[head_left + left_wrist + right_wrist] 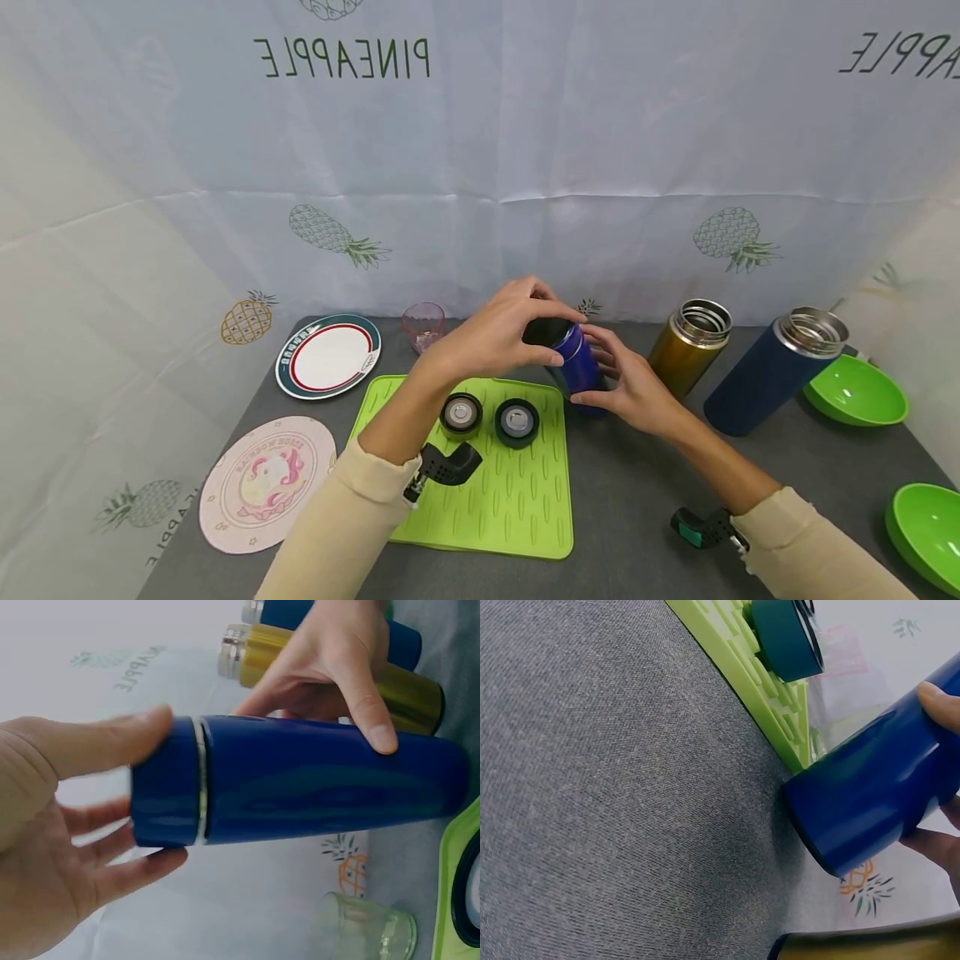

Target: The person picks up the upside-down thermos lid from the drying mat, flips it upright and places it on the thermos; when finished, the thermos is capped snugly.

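Note:
A blue thermos bottle point(580, 367) stands on the table just past the right edge of the green mat. My left hand point(517, 327) holds its blue lid point(169, 784) from above, thumb on one side and fingers on the other. A pale metallic ring shows between lid and body in the left wrist view. Lower down, my right hand point(637, 390) grips the bottle's body, with the thumb point(382, 739) along the near side. Two lids, one olive-gold point(461, 416) and one dark blue point(517, 422), lie underside up on the mat.
To the right stand a gold bottle point(682, 354) and a tall navy bottle point(765, 383), both lidless. Two green bowls point(855, 392) are at far right. At left are a rimmed plate point(330, 357), a round pink mat point(262, 521) and a clear pinkish cup point(423, 325). The green mat point(517, 517) lies centrally.

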The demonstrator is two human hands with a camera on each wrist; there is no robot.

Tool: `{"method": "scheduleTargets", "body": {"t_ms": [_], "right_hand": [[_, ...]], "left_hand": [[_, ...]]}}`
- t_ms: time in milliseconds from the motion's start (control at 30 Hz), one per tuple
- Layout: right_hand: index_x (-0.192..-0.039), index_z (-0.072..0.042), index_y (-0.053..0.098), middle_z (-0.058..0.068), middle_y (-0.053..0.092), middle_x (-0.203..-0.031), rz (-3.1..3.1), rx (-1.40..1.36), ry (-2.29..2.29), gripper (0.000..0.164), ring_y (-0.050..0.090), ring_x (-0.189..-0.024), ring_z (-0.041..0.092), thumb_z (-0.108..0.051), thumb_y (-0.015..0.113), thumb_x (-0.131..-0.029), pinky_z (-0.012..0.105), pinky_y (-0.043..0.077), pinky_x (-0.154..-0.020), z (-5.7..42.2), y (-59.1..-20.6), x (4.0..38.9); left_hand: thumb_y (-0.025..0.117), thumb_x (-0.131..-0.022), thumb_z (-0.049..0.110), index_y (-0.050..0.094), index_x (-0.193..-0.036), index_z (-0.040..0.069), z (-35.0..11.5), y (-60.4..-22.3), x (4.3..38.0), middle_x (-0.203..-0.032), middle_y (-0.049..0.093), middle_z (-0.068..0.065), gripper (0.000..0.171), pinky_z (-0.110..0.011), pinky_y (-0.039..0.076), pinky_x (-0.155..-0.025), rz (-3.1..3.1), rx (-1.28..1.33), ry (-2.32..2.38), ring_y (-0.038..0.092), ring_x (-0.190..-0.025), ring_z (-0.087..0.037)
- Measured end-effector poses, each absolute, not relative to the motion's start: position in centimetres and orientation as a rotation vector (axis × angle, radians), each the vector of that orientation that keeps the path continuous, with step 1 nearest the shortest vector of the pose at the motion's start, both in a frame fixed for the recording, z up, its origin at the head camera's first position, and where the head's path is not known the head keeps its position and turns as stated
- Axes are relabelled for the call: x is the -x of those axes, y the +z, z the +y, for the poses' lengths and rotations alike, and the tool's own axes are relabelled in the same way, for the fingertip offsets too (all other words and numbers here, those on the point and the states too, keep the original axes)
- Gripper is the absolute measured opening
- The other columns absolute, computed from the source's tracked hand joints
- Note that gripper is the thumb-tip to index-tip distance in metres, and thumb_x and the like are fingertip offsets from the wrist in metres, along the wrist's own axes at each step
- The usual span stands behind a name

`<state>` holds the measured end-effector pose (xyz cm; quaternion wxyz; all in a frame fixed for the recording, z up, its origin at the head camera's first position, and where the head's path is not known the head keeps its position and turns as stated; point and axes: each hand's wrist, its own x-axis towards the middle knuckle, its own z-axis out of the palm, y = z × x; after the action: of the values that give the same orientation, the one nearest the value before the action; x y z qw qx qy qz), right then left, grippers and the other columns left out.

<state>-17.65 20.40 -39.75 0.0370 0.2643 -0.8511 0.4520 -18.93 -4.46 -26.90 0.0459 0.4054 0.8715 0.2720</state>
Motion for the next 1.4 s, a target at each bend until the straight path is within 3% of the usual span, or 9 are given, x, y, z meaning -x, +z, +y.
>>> {"method": "scheduleTargets", "body": {"t_ms": [200, 300, 467, 633, 767, 967, 1067, 1267, 1400], "right_hand": [[-0.158, -0.014, 0.029, 0.025, 0.043, -0.155, -2.609, -0.829, 1.384, 0.094, 0.049, -0.137, 0.054, -0.006, 0.084, -0.082, 0.071, 0.044, -0.104, 20.48, -39.68, 17.67], [-0.158, -0.014, 0.029, 0.025, 0.045, -0.154, -2.611, -0.828, 1.377, 0.095, 0.050, -0.137, 0.053, -0.006, 0.085, -0.081, 0.070, 0.045, -0.104, 20.45, -39.68, 17.66], [-0.157, -0.014, 0.030, 0.024, 0.047, -0.152, -2.609, -0.835, 1.361, 0.095, 0.050, -0.137, 0.050, -0.005, 0.086, -0.080, 0.069, 0.045, -0.105, 20.44, -39.71, 17.70], [-0.157, -0.013, 0.030, 0.025, 0.046, -0.154, -2.604, -0.838, 1.351, 0.095, 0.052, -0.136, 0.052, -0.003, 0.085, -0.080, 0.069, 0.046, -0.104, 20.44, -39.73, 17.67], [-0.157, -0.012, 0.030, 0.025, 0.045, -0.155, -2.596, -0.847, 1.340, 0.095, 0.052, -0.135, 0.053, -0.004, 0.085, -0.080, 0.070, 0.045, -0.103, 20.42, -39.80, 17.63], [-0.157, -0.014, 0.031, 0.024, 0.049, -0.151, -2.594, -0.851, 1.346, 0.096, 0.051, -0.138, 0.049, -0.003, 0.086, -0.078, 0.069, 0.045, -0.105, 20.25, -39.79, 17.60], [-0.157, -0.015, 0.030, 0.024, 0.049, -0.152, -2.593, -0.855, 1.343, 0.096, 0.051, -0.138, 0.049, -0.004, 0.086, -0.079, 0.069, 0.045, -0.105, 20.26, -39.77, 17.56], [-0.156, -0.013, 0.030, 0.025, 0.046, -0.154, -2.601, -0.853, 1.330, 0.094, 0.049, -0.137, 0.054, -0.005, 0.086, -0.080, 0.071, 0.043, -0.104, 20.37, -39.83, 17.53], [-0.156, -0.014, 0.030, 0.025, 0.047, -0.153, -2.600, -0.849, 1.342, 0.095, 0.049, -0.138, 0.052, -0.005, 0.086, -0.080, 0.070, 0.044, -0.105, 20.34, -39.84, 17.52]], "left_hand": [[0.077, -0.089, 0.005, 0.073, -0.128, 0.021, -4.75, -26.43, 19.10, -0.148, 0.050, -0.005, 0.042, -0.048, 0.038, -0.118, 2.574, -1.361, 0.800, 0.042, -0.140, -0.024], [0.079, -0.090, 0.015, 0.068, -0.136, 0.023, -4.64, -26.69, 19.00, -0.148, 0.048, -0.006, 0.047, -0.047, 0.042, -0.114, 2.606, -1.294, 0.828, 0.042, -0.138, -0.024], [0.078, -0.090, 0.041, 0.061, -0.142, 0.027, -4.24, -27.08, 18.75, -0.130, 0.051, -0.007, 0.057, -0.039, 0.048, -0.094, 2.721, -1.148, 0.825, 0.049, -0.116, -0.023], [0.080, -0.090, 0.021, 0.069, -0.134, 0.023, -4.42, -26.86, 18.95, -0.136, 0.055, -0.006, 0.046, -0.041, 0.046, -0.106, 2.664, -1.287, 0.815, 0.051, -0.125, -0.022], [0.079, -0.088, 0.007, 0.070, -0.133, 0.023, -4.67, -26.80, 19.02, -0.146, 0.052, -0.005, 0.049, -0.045, 0.044, -0.114, 2.607, -1.354, 0.824, 0.048, -0.136, -0.023], [0.078, -0.090, 0.039, 0.060, -0.143, 0.027, -4.31, -27.16, 18.70, -0.133, 0.051, -0.007, 0.057, -0.038, 0.048, -0.094, 2.717, -1.162, 0.817, 0.050, -0.116, -0.022], [0.078, -0.090, 0.039, 0.062, -0.142, 0.027, -4.23, -27.13, 18.68, -0.126, 0.054, -0.007, 0.055, -0.036, 0.046, -0.089, 2.735, -1.167, 0.789, 0.051, -0.109, -0.022], [0.079, -0.087, 0.003, 0.068, -0.137, 0.024, -4.63, -26.65, 18.81, -0.144, 0.054, -0.006, 0.055, -0.043, 0.045, -0.112, 2.604, -1.364, 0.783, 0.049, -0.134, -0.023], [0.079, -0.090, 0.019, 0.061, -0.144, 0.026, -4.49, -26.89, 18.62, -0.148, 0.048, -0.007, 0.058, -0.044, 0.047, -0.109, 2.646, -1.283, 0.785, 0.046, -0.136, -0.024]]}}
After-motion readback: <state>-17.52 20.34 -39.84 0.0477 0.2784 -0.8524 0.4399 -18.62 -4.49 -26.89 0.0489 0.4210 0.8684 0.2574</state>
